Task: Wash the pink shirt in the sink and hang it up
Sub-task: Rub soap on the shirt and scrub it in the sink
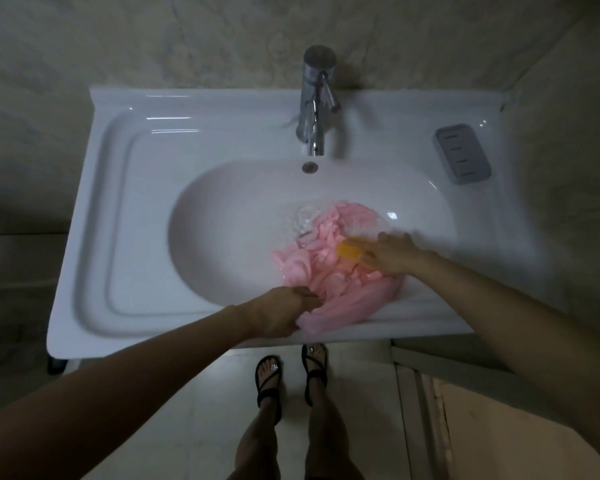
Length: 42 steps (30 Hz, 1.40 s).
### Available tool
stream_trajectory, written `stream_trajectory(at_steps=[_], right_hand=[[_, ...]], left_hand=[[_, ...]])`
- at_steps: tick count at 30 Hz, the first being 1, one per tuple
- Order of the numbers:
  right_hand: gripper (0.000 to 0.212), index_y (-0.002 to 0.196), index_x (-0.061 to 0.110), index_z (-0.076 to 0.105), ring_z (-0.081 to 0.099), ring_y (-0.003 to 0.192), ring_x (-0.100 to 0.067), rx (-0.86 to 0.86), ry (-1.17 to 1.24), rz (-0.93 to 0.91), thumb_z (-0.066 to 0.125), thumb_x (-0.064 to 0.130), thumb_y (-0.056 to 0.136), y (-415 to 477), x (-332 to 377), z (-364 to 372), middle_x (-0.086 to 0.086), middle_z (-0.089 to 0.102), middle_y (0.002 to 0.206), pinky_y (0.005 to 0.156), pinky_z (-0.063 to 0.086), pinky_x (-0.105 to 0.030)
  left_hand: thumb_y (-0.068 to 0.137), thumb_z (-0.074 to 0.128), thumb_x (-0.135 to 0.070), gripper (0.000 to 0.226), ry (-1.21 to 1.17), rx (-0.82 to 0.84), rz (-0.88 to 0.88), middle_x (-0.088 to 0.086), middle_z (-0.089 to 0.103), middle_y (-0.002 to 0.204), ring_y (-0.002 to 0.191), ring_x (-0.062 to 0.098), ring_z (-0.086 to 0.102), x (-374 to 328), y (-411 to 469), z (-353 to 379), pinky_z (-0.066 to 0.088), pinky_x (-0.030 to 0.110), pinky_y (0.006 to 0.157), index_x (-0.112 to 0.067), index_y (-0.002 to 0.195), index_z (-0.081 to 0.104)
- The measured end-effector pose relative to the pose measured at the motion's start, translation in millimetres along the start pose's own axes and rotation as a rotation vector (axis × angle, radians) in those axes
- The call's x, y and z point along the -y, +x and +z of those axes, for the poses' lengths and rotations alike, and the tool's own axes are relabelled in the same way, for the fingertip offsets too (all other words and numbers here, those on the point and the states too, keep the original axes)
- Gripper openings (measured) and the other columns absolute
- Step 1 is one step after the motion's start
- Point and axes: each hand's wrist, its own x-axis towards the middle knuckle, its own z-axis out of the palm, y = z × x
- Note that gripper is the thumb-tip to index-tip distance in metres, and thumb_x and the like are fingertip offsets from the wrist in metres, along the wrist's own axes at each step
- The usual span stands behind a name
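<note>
Toward the front right of the basin of the white sink [125, 209], the pink shirt [329, 271] lay bunched and wet, with 1 fold draped over the sink's front rim. Shallow water covered the far end of the shirt around the drain. The left hand [278, 315] was closed on the fold at the front rim, its fingers gripping the cloth. The right hand [392, 252] pressed down on the right part of the shirt, holding a yellow bar of soap [349, 251] against the fabric; motion blur softened both the hand and the soap.

At the middle of the sink's back edge stood a chrome faucet [316, 102], its spout reaching over the basin, with a small round overflow hole [309, 167] just below it in the basin wall. A grey soap dish [463, 154] sat on the sink's back right corner. The sink's left part was a flat recessed ledge. Below the front rim, the person's 2 feet in black strappy sandals [269, 375] stood on the pale tiled floor [187, 410].
</note>
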Motion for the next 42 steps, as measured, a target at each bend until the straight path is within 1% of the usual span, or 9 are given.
stream_trajectory(at_steps=[5, 7, 13, 17, 21, 29, 32, 36, 42], right_hand=[[0.084, 0.144, 0.05, 0.016, 0.051, 0.095, -0.024, -0.06, 0.037, -0.341, -0.013, 0.076, 0.069, -58, 54, 7, -0.006, 0.052, 0.118, 0.081, 0.041, -0.035], [0.088, 0.14, 0.058, 0.013, 0.049, 0.106, -0.025, -0.135, -0.048, -0.315, -0.024, 0.076, 0.063, -56, 51, 19, 0.001, 0.046, 0.133, 0.09, 0.038, -0.04], [0.049, 0.144, 0.053, 0.012, 0.028, 0.139, -0.028, 0.101, -0.139, 0.066, 0.017, 0.061, 0.096, -28, -8, 27, 0.003, 0.021, 0.157, 0.11, 0.02, -0.055], [0.046, 0.145, 0.047, 0.019, 0.04, 0.133, -0.021, -0.058, 0.178, -0.128, 0.029, 0.046, 0.101, -50, 11, -1, 0.006, 0.034, 0.152, 0.102, 0.039, -0.036], [0.046, 0.142, 0.056, 0.01, 0.044, 0.101, -0.019, -0.099, 0.148, -0.298, 0.026, 0.052, 0.099, -56, 65, 20, -0.005, 0.045, 0.123, 0.09, 0.039, -0.035], [0.048, 0.146, 0.05, 0.006, 0.037, 0.131, -0.032, -0.086, -0.092, 0.059, 0.021, 0.052, 0.099, 5, 17, 25, -0.012, 0.032, 0.15, 0.107, 0.028, -0.05], [0.051, 0.146, 0.05, 0.009, 0.037, 0.132, -0.028, -0.125, 0.158, -0.18, 0.021, 0.056, 0.097, -17, 34, -11, -0.006, 0.037, 0.147, 0.103, 0.036, -0.04], [0.05, 0.141, 0.059, 0.011, 0.049, 0.087, -0.021, -0.042, 0.074, -0.486, 0.013, 0.059, 0.09, -18, 85, 1, -0.003, 0.044, 0.102, 0.08, 0.044, -0.036], [0.047, 0.144, 0.051, 0.017, 0.013, 0.143, -0.038, 0.019, 0.061, -0.137, 0.022, 0.057, 0.098, 25, 72, 20, -0.016, 0.017, 0.155, 0.115, 0.001, -0.052]], left_hand=[[0.068, 0.059, -0.003, 0.049, 0.017, -0.069, 0.11, 0.016, 0.063, 0.117, 0.106, 0.031, 0.061, -5, -5, 3, 0.056, 0.038, 0.08, -0.003, 0.117, 0.061], [0.066, 0.061, -0.001, 0.049, 0.041, -0.096, 0.124, 0.017, 0.065, 0.11, 0.099, 0.031, 0.063, -5, -6, 1, 0.056, 0.038, 0.076, -0.002, 0.115, 0.061], [0.066, 0.064, -0.001, 0.035, 0.08, -0.097, 0.124, 0.015, 0.065, 0.092, 0.088, 0.03, 0.062, -4, -7, 2, 0.054, 0.036, 0.069, 0.0, 0.101, 0.064], [0.056, 0.068, 0.002, 0.036, 0.121, -0.108, 0.188, 0.011, 0.066, 0.086, 0.079, 0.027, 0.063, -7, -8, -1, 0.054, 0.028, 0.059, -0.005, 0.092, 0.065], [0.062, 0.073, -0.007, 0.034, 0.207, -0.093, 0.255, 0.008, 0.068, 0.091, 0.08, 0.026, 0.064, -7, -8, 0, 0.054, 0.028, 0.059, -0.01, 0.094, 0.063], [0.067, 0.066, -0.002, 0.025, 0.119, -0.093, 0.213, 0.014, 0.065, 0.089, 0.083, 0.03, 0.061, -9, -8, -2, 0.051, 0.029, 0.067, -0.004, 0.092, 0.062], [0.059, 0.068, 0.004, 0.029, 0.107, -0.094, 0.226, 0.016, 0.064, 0.084, 0.077, 0.032, 0.061, -10, -6, -8, 0.052, 0.031, 0.061, -0.003, 0.087, 0.06], [0.069, 0.063, -0.004, 0.024, 0.049, -0.187, 0.29, 0.016, 0.068, 0.092, 0.088, 0.025, 0.057, -11, -7, -1, 0.045, 0.028, 0.078, 0.0, 0.092, 0.065], [0.079, 0.038, -0.03, 0.044, 0.045, -0.07, 0.113, 0.014, 0.063, 0.1, 0.094, 0.029, 0.057, 2, -11, 10, 0.051, 0.037, 0.077, -0.002, 0.104, 0.061]])
